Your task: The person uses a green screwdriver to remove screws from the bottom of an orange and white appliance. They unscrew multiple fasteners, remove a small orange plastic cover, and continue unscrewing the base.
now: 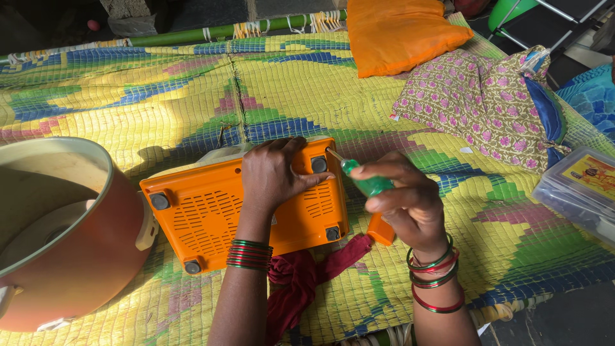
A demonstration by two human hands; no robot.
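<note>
Orange appliance base (211,214) upturned at frame centre on woven mat (128,109); left hand (272,173) flat, pressing it. Right hand (410,202) grips green screwdriver (365,182), tip near corner foot (319,164). Best keep shaft square, base pinned

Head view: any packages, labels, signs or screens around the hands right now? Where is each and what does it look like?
Clear plastic box: right edge of the woven mat, rectangular, see-through, with a yellow and red printed label on its lid.
No screens or signs show; no label is visible on the orange appliance base under the left hand.
</note>
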